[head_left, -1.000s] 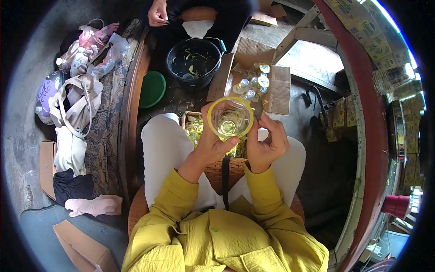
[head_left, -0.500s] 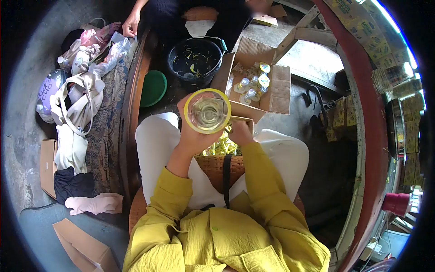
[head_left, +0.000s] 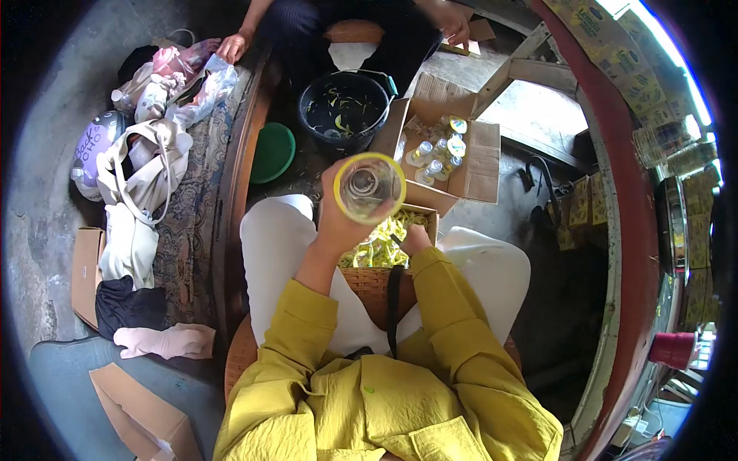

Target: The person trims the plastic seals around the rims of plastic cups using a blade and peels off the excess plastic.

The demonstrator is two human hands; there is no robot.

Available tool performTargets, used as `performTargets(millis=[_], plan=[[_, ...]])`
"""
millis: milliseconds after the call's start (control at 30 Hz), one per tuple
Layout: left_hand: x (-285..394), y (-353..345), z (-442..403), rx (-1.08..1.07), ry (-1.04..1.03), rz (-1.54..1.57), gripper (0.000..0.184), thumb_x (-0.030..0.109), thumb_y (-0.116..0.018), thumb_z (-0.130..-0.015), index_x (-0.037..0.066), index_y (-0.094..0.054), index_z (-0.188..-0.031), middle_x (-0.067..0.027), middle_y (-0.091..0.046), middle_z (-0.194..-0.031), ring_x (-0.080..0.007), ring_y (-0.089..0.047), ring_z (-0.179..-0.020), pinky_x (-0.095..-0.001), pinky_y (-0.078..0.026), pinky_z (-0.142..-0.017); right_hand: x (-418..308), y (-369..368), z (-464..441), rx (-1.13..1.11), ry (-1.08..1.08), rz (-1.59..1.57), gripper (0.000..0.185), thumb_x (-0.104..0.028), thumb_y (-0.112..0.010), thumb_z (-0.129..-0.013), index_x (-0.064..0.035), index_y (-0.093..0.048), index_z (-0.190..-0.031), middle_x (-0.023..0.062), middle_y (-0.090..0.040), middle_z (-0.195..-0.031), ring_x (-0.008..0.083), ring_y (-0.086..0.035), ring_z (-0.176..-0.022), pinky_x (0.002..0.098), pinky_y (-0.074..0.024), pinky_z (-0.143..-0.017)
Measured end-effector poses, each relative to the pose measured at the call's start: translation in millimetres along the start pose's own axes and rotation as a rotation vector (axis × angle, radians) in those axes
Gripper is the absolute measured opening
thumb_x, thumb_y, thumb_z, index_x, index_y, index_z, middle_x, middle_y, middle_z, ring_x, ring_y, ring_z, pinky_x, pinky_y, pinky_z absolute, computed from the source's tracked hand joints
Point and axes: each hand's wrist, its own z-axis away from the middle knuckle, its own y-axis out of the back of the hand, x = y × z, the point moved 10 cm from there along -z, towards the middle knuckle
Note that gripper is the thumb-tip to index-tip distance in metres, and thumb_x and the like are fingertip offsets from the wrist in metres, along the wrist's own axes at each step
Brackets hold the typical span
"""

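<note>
My left hand [head_left: 336,215] is wrapped round a clear round container [head_left: 370,190] with a yellow rim, held up in front of me with one end facing the camera. Below it, a small cardboard box full of yellow-and-white printed strips [head_left: 378,250] sits with a woven basket [head_left: 367,283] between my knees. My right hand [head_left: 416,240] reaches into the right side of this box. Its fingers are mostly hidden among the strips, so what they touch cannot be made out.
An open carton [head_left: 480,157] holds several clear bottles [head_left: 435,167]. Beside it stand a dark bucket [head_left: 307,115] with yellow bits inside and a green lid [head_left: 273,154]. Another person's hand [head_left: 233,48] rests near bags [head_left: 204,96] at the left. A red-brown post [head_left: 626,253] rises at the right.
The container in my left hand has tilted and moved slightly right and up. My right hand has moved away from it, lower into the strips. The other person's right-side hand has come into clearer view.
</note>
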Motion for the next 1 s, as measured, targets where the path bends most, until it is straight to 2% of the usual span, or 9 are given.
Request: performTargets(millis=[67,100,200,400,600,767,867,933,1000], plan=[[-29,2,-4,0.006,0.131,-0.026,0.061,0.006,-0.072,-0.065,0.002,-0.033,-0.112,-0.0143,-0.046,-0.109,-0.0209,-0.049,-0.102,-0.0308,-0.041,-0.085,-23,28,0,0.044,0.062,-0.083,0.033,-0.004,-0.056,-0.061,0.0025,-0.057,-0.093,0.0250,-0.057,-0.089,0.0394,-0.057,-0.081,0.0415,-0.0478,-0.074],[-35,3,-11,0.033,0.170,-0.023,0.060,0.011,-0.071,-0.069,0.001,-0.032,-0.113,-0.0133,-0.046,-0.108,-0.0190,-0.049,-0.099,-0.0294,-0.041,-0.084,-32,48,6,0.325,0.235,-0.135,0.036,-0.003,-0.059,-0.059,0.0013,-0.060,-0.095,0.0175,-0.058,-0.062,0.0307,-0.059,-0.059,0.0382,-0.0478,-0.058],[-135,12,-15,0.149,0.647,0.237,0.057,0.009,-0.068,-0.070,0.004,-0.029,-0.111,-0.0122,-0.044,-0.110,-0.0194,-0.050,-0.095,-0.0305,-0.047,-0.074,-59,78,28,0.126,0.125,-0.211,0.038,-0.001,-0.054,-0.062,0.0020,-0.055,-0.101,0.0229,-0.058,-0.078,0.0387,-0.056,-0.074,0.0431,-0.0473,-0.066],[-270,41,-58,0.298,0.863,-0.034,0.054,0.013,-0.068,-0.067,0.004,-0.033,-0.108,-0.0081,-0.047,-0.092,-0.0179,-0.053,-0.079,-0.0312,-0.048,-0.058,-89,102,90,0.256,0.162,-0.262,0.037,-0.002,-0.057,-0.066,-0.0020,-0.056,-0.103,0.0146,-0.059,-0.065,0.0305,-0.058,-0.062,0.0395,-0.0467,-0.058],[-329,29,-57,0.032,1.158,0.138,0.046,0.018,-0.067,-0.069,0.004,-0.041,-0.105,-0.0059,-0.050,-0.079,-0.0170,-0.052,-0.062,-0.0290,-0.046,-0.052,-90,99,94,0.302,0.189,-0.355,0.040,0.001,-0.059,-0.065,-0.0008,-0.055,-0.105,0.0120,-0.059,-0.066,0.0262,-0.058,-0.059,0.0342,-0.0477,-0.057],[-408,60,-55,-0.052,1.113,-0.234,0.038,0.023,-0.063,-0.067,0.007,-0.056,-0.101,-0.0073,-0.056,-0.084,-0.0186,-0.055,-0.073,-0.0314,-0.046,-0.062,-91,96,83,0.259,0.149,-0.411,0.040,0.002,-0.056,-0.067,-0.0006,-0.054,-0.107,0.0147,-0.058,-0.075,0.0296,-0.057,-0.068,0.0375,-0.0466,-0.065],[-361,69,-70,-0.138,1.011,-0.676,0.050,0.034,-0.068,-0.057,0.006,-0.059,-0.098,-0.0149,-0.061,-0.088,-0.0261,-0.060,-0.082,-0.0349,-0.046,-0.075,-94,96,83,0.217,0.116,-0.456,0.039,0.002,-0.054,-0.068,-0.0006,-0.054,-0.107,0.0162,-0.058,-0.077,0.0303,-0.057,-0.071,0.0381,-0.0465,-0.065],[-363,85,-73,-0.082,0.700,-1.240,0.059,0.034,-0.069,-0.055,0.006,-0.054,-0.105,-0.0192,-0.058,-0.096,-0.0307,-0.055,-0.093,-0.0370,-0.044,-0.081,-93,93,82,0.334,0.173,-0.439,0.038,0.003,-0.055,-0.067,-0.0003,-0.056,-0.104,0.0145,-0.058,-0.067,0.0275,-0.058,-0.061,0.0347,-0.0476,-0.058],[-332,75,-68,-0.095,0.470,-1.176,0.069,0.032,-0.072,-0.053,0.005,-0.047,-0.113,-0.0217,-0.053,-0.103,-0.0341,-0.049,-0.100,-0.0392,-0.042,-0.084,-93,88,82,0.340,0.184,-0.428,0.035,0.001,-0.052,-0.067,0.0010,-0.056,-0.102,0.0164,-0.058,-0.069,0.0301,-0.057,-0.063,0.0379,-0.0466,-0.061]])
